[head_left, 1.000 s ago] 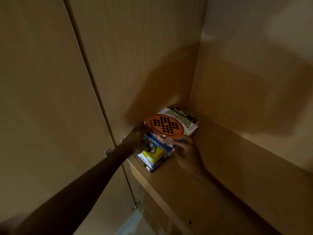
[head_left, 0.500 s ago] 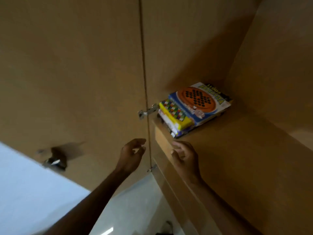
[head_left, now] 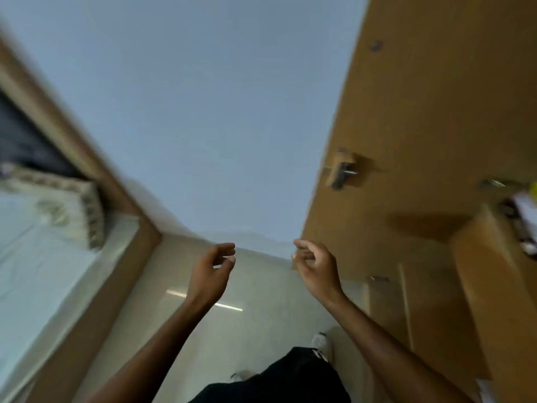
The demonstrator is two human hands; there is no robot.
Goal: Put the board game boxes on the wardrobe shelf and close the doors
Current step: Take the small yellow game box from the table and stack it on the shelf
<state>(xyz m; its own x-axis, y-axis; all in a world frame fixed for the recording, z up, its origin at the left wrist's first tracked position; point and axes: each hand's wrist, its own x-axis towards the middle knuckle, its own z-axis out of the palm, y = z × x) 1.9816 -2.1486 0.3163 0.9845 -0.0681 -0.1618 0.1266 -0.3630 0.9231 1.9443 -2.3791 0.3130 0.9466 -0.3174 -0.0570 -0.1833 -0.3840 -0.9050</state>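
Observation:
The stack of board game boxes (head_left: pixel 523 225) shows only as a blurred sliver at the far right edge, lying on the wardrobe shelf (head_left: pixel 479 257). The open wardrobe door (head_left: pixel 406 112) stands at the right, with a metal handle (head_left: pixel 341 171) on it. My left hand (head_left: pixel 213 269) hangs in the air over the floor, fingers loosely curled, holding nothing. My right hand (head_left: pixel 315 266) is at the same height, loosely curled and empty, right beside the door's lower edge. I cannot tell if it touches the door.
A bed (head_left: pixel 35 257) with a white sheet and a patterned pillow (head_left: pixel 72 210) lies at the left inside a wooden frame (head_left: pixel 116 228). Glossy pale floor (head_left: pixel 261 315) and a blue-grey wall (head_left: pixel 203 112) fill the middle. My dark-clothed legs (head_left: pixel 290 379) are below.
Both hands have let go of the box stack and dropped away from the shelf. The view has swung left and down, so the boxes slid to the right edge.

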